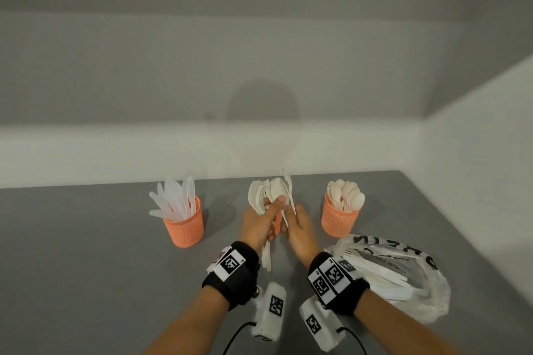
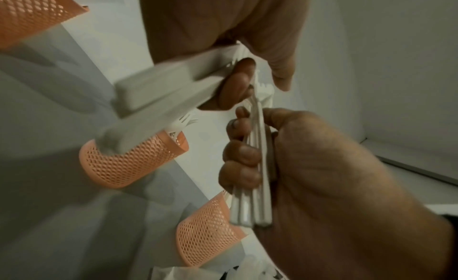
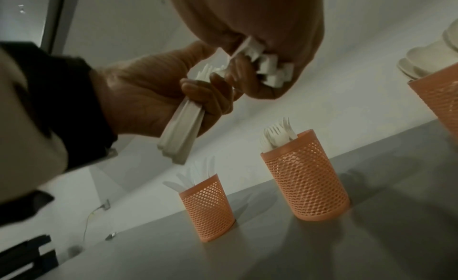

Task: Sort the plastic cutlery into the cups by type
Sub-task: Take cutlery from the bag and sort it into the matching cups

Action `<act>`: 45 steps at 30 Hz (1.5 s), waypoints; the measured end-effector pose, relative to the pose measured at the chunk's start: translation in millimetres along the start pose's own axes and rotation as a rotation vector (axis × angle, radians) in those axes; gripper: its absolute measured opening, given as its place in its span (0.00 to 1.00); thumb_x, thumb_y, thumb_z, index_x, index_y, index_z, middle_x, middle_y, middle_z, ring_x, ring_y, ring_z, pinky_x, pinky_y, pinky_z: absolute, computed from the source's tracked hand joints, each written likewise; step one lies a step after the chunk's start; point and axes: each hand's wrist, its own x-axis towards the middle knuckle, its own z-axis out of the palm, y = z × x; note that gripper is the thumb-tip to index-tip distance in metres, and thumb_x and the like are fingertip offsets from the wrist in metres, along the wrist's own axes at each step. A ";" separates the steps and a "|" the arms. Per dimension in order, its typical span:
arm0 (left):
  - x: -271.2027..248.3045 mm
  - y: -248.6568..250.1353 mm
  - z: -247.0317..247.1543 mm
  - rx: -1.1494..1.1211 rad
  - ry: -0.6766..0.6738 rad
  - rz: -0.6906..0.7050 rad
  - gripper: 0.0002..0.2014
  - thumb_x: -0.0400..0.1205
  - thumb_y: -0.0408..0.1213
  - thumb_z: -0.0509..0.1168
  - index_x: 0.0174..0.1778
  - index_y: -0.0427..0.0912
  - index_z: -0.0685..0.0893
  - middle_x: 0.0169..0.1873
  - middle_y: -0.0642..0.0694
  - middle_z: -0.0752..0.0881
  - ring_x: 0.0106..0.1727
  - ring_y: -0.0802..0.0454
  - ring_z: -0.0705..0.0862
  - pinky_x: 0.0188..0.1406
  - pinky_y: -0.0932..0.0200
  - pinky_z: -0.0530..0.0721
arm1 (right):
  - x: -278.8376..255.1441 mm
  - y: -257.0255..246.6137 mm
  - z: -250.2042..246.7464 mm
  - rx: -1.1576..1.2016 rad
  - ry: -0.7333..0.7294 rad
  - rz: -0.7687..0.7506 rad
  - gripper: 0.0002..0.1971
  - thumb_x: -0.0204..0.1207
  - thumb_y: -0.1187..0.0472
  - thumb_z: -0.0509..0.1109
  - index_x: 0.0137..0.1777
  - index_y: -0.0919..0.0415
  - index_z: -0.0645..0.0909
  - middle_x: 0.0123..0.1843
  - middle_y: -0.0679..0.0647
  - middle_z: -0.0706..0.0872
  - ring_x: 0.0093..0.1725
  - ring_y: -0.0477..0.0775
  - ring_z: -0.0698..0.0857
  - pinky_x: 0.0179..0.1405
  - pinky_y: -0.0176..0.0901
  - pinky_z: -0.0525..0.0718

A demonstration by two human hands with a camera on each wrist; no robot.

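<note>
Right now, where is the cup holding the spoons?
In the head view, the spoon cup stands on the grey table at the right end of the row, just beyond the plastic bag.

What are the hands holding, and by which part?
Left hand grips a bundle of forks around the handles. Right hand pinches one white piece low on its handle.

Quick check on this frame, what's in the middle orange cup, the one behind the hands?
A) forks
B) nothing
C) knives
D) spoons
A: the right wrist view shows fork tines sticking up out of the middle cup, while the knives stand in the left cup and the spoons in the right cup.
</note>
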 end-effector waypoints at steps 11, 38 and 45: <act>5.4 -5.5 7.9 -0.131 0.151 -0.045 0.07 0.78 0.32 0.68 0.36 0.36 0.81 0.22 0.43 0.78 0.15 0.55 0.72 0.13 0.67 0.69 | -2.0 1.7 5.0 -0.068 0.005 -0.073 0.08 0.85 0.54 0.53 0.50 0.54 0.72 0.35 0.45 0.81 0.37 0.45 0.83 0.43 0.41 0.82; 11.4 17.0 -37.6 0.073 0.069 -0.010 0.05 0.77 0.29 0.68 0.37 0.40 0.80 0.28 0.41 0.80 0.11 0.62 0.71 0.13 0.69 0.70 | -22.5 -19.8 -15.3 0.372 -0.444 0.371 0.19 0.80 0.65 0.45 0.54 0.62 0.78 0.17 0.49 0.74 0.12 0.43 0.68 0.15 0.33 0.75; 6.1 18.0 -38.9 0.189 -0.008 0.001 0.05 0.78 0.28 0.66 0.36 0.37 0.80 0.12 0.50 0.72 0.11 0.60 0.68 0.13 0.67 0.69 | -30.0 -30.1 -18.8 0.356 -0.565 0.420 0.18 0.72 0.60 0.49 0.51 0.64 0.78 0.15 0.49 0.75 0.15 0.45 0.74 0.21 0.34 0.78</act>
